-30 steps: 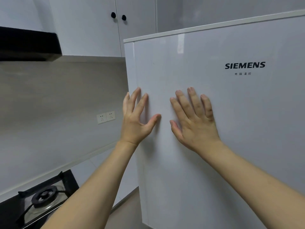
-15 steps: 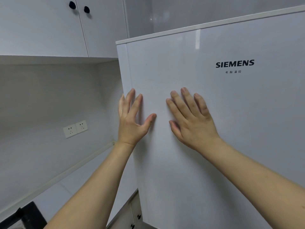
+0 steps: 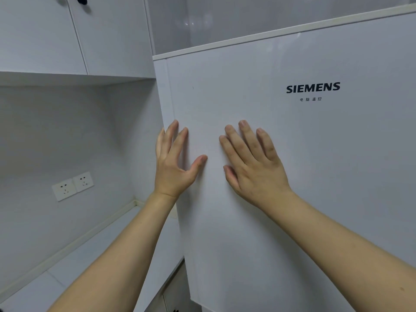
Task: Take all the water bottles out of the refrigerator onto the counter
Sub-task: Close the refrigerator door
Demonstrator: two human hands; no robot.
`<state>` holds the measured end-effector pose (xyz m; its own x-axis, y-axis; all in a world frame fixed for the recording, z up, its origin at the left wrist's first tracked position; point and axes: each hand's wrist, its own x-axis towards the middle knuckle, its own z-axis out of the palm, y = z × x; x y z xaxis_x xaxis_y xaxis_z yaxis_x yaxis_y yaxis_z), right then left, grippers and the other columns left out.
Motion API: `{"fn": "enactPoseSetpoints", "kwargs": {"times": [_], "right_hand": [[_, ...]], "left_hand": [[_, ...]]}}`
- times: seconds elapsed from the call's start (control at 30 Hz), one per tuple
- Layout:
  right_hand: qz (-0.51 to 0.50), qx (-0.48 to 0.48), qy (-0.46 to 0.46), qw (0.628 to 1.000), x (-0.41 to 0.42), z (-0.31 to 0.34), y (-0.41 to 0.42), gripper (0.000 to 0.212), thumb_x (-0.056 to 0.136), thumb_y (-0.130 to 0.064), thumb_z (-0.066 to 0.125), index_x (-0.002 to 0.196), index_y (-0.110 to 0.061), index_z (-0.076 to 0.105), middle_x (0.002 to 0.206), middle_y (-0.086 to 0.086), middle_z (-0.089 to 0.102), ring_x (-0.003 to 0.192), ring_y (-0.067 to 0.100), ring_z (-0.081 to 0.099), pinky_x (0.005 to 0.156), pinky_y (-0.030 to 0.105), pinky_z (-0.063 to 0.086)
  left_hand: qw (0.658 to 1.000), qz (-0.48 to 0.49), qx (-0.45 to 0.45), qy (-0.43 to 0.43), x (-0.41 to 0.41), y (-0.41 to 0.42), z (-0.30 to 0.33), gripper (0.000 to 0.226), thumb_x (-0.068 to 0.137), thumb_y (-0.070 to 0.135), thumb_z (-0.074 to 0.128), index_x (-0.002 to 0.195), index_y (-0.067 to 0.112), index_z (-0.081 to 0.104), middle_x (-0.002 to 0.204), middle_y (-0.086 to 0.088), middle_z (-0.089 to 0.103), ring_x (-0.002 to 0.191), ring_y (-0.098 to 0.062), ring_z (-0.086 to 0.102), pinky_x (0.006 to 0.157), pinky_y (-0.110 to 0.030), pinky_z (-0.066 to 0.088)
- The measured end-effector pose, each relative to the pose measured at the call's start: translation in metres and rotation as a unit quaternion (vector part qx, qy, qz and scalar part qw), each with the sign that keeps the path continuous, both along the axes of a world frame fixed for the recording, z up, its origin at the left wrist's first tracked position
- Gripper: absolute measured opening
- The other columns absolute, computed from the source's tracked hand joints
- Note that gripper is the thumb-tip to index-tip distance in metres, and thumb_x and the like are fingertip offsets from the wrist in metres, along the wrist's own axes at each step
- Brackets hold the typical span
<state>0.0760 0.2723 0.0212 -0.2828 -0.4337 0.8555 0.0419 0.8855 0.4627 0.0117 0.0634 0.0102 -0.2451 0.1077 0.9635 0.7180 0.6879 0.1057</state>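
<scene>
1. Head cam: your left hand point(image 3: 174, 164) & right hand point(image 3: 252, 162) lie flat on the fridge door point(image 3: 292, 176), fingers spread, gripping nothing.
2. Bottles: none in view, can't tell where they are; visible counter point(image 3: 94, 255) holds none.
3. Progress can't be judged; whether any are out yet doesn't show.

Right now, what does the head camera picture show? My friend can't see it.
Two bare hands, left hand and right hand, press flat on a white refrigerator door. A counter and wall sockets lie left. No bottles show.
</scene>
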Motion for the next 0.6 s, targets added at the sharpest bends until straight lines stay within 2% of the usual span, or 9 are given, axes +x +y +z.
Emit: {"fn": "enactPoseSetpoints", "kwargs": {"times": [0.17,0.27,0.43,0.53,0.6], "right_hand": [[-0.028,0.006,-0.01,1.0,-0.017,0.0,0.007,0.06,0.093,-0.035,0.042,0.147,-0.008,0.036,0.156,0.011,0.031,0.145,0.033,0.025,0.116,0.049,0.019],[-0.05,0.016,-0.007,0.999,-0.026,-0.001,0.011,0.062,0.094,-0.035,0.042,0.148,-0.007,0.033,0.156,0.012,0.029,0.145,0.034,0.024,0.116,0.05,0.018],[-0.068,0.032,0.015,0.997,-0.037,-0.004,0.007,0.066,0.091,-0.032,0.038,0.15,-0.004,0.028,0.156,0.015,0.028,0.145,0.038,0.023,0.117,0.052,0.019],[-0.069,0.035,0.018,0.997,-0.041,-0.005,0.007,0.067,0.09,-0.031,0.039,0.15,-0.004,0.027,0.156,0.015,0.028,0.145,0.038,0.023,0.117,0.053,0.017],[-0.067,0.033,0.022,0.997,-0.042,-0.006,0.007,0.067,0.09,-0.031,0.04,0.15,-0.004,0.027,0.156,0.016,0.028,0.144,0.038,0.023,0.117,0.053,0.017]], "left_hand": [[1.0,-0.007,0.003,-0.025,-0.025,0.012,-0.001,0.071,0.086,0.044,0.068,0.14,0.003,0.048,0.153,-0.015,0.035,0.142,-0.038,0.029,0.11,-0.059,0.031],[1.0,-0.003,0.001,-0.012,-0.045,0.019,-0.002,0.071,0.09,0.047,0.063,0.141,0.0,0.046,0.153,-0.018,0.035,0.141,-0.041,0.03,0.11,-0.061,0.03],[0.999,0.023,-0.01,0.026,-0.067,0.036,-0.011,0.074,0.099,0.048,0.038,0.147,-0.006,0.027,0.156,-0.027,0.021,0.148,-0.042,0.013,0.119,-0.06,0.009],[0.998,0.043,-0.021,0.032,-0.074,0.039,-0.013,0.076,0.1,0.052,0.026,0.147,-0.008,0.02,0.156,-0.03,0.017,0.146,-0.052,0.005,0.119,-0.058,0.006],[0.998,0.048,-0.027,0.027,-0.077,0.038,-0.015,0.078,0.1,0.053,0.023,0.147,-0.008,0.018,0.157,-0.031,0.016,0.146,-0.052,0.003,0.119,-0.058,0.006]]}}
